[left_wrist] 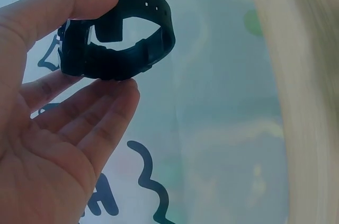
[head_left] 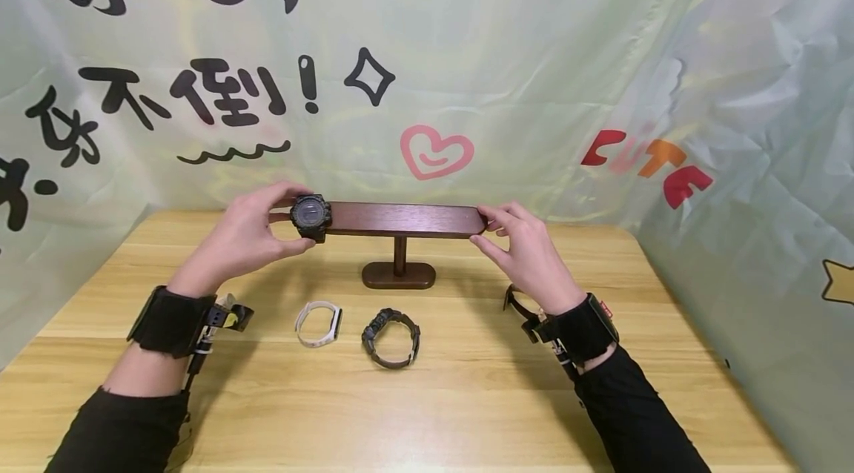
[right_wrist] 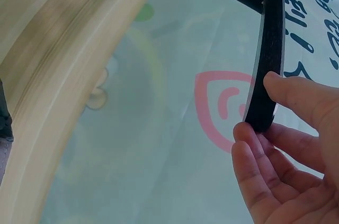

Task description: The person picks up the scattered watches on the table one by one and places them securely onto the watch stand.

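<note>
My left hand pinches a black digital watch between thumb and fingers. The watch loops around the left end of a dark wooden display stand, and the left wrist view shows the bar's end inside the closed strap. At the bar's right end, my right hand grips it with thumb and fingers on opposite edges; the right wrist view shows the same hold on the bar. The stand's oval base rests on the table.
A white fitness band and another black watch lie on the wooden table in front of the stand. A dark strap lies beside my right wrist, partly hidden. A printed cloth hangs behind.
</note>
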### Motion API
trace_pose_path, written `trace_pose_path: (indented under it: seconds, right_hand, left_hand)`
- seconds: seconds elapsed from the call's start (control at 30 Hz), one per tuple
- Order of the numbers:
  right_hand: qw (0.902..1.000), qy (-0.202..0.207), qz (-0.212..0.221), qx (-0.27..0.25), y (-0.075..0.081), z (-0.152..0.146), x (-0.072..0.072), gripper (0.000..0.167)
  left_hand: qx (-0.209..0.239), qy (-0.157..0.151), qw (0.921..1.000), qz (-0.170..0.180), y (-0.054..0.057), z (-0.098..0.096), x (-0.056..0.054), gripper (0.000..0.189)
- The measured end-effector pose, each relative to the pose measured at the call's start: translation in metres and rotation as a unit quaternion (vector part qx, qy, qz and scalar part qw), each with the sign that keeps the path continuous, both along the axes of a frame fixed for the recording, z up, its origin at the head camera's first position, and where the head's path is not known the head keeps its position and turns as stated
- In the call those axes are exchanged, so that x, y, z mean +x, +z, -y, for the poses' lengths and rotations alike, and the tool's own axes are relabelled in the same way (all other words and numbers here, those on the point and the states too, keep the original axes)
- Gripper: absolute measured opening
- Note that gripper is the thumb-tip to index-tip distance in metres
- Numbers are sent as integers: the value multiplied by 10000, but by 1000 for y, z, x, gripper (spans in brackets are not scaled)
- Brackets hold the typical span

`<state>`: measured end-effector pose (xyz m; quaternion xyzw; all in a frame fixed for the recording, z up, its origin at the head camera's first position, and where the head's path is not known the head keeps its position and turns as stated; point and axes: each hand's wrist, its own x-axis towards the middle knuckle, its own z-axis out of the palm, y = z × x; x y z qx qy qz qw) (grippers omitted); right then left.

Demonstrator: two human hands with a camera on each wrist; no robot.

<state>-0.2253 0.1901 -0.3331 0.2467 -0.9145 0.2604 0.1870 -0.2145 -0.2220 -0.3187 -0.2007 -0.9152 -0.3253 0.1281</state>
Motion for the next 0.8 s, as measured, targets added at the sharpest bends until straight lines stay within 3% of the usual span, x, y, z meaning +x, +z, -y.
trace_pose_path:
  seconds: [0.8]
  right_hand:
    - [10000,-4,12,35,0,0,-1,51]
  left_hand:
    - [-82,-166,9998,23,-3,-11,-3,71]
